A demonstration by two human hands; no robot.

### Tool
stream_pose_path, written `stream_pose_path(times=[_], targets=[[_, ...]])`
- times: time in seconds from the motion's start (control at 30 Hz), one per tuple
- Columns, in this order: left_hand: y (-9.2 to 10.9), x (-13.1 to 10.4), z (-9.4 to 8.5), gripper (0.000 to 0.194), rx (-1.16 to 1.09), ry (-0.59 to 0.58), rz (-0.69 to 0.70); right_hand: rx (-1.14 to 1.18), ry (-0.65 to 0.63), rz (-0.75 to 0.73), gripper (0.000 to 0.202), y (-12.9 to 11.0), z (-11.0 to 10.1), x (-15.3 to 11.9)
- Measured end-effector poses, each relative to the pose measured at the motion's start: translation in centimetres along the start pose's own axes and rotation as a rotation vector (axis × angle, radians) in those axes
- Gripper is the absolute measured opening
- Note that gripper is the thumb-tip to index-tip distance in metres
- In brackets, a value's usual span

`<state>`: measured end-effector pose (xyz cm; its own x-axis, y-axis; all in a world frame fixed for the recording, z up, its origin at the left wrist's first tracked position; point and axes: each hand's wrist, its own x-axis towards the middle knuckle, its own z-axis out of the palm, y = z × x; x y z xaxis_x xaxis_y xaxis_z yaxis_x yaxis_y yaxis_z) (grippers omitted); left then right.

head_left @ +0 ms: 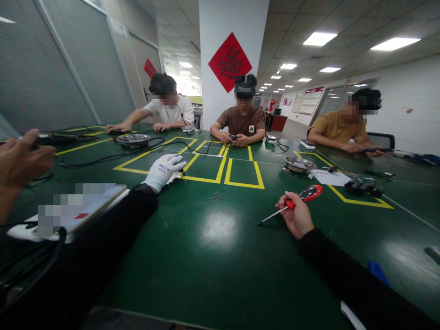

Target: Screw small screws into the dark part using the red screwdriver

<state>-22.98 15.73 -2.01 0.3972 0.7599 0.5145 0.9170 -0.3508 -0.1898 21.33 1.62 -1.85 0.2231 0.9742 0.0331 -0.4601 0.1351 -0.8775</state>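
My left hand (164,171), in a white glove with blue print, reaches over the green table on the left. Its fingers are stretched out and slightly apart. By its fingertips lies a small dark object (181,172), partly hidden, with something white under the hand. Bare, my right hand (297,215) is closed around a screwdriver (311,193) with a red and black handle. The metal shaft slants down to the left, its tip close to the tabletop. Between my hands lies a small cluster of screws (216,196).
Yellow tape (244,185) marks rectangles on the table (220,266). A phone (92,213) lies at left, beside another person's hand (29,158). Metal bowls (299,163), cables, white paper (330,177) and black parts (364,187) stand farther off. Several people sit around the table.
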Motion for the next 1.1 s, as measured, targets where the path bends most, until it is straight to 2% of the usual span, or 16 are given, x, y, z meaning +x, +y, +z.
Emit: stream_pose_path(times=[0.17, 0.37, 0.6, 0.73, 0.83, 1.0, 1.1], targets=[[0.0, 0.1, -0.1, 0.042, -0.051, -0.057, -0.043, -0.006, -0.001, 0.003, 0.021, 0.1, -0.1, 0.1], [0.1, 0.4, 0.1, 0.044, -0.107, -0.066, 0.087, -0.006, -0.006, -0.001, 0.023, 0.2, -0.2, 0.3], [0.0, 0.5, 0.0, 0.053, -0.029, -0.142, 0.099, -0.007, -0.007, -0.018, 0.025, 0.5, -0.3, 0.4], [-0.2, 0.7, 0.0, 0.05, -0.012, -0.11, 0.113, -0.004, -0.016, -0.025, 0.025, 0.5, -0.4, 0.4], [-0.1, 0.7, -0.6, 0.048, -0.007, -0.086, 0.068, -0.008, -0.02, -0.019, 0.025, 0.5, -0.4, 0.4], [1.0, 0.8, -1.8, 0.042, -0.05, -0.133, 0.008, -0.019, -0.02, -0.014, 0.025, 0.3, -0.3, 0.4], [2.4, 0.6, -2.4, 0.037, -0.107, -0.012, -0.169, -0.016, -0.02, -0.014, 0.026, 0.3, -0.1, 0.3]])
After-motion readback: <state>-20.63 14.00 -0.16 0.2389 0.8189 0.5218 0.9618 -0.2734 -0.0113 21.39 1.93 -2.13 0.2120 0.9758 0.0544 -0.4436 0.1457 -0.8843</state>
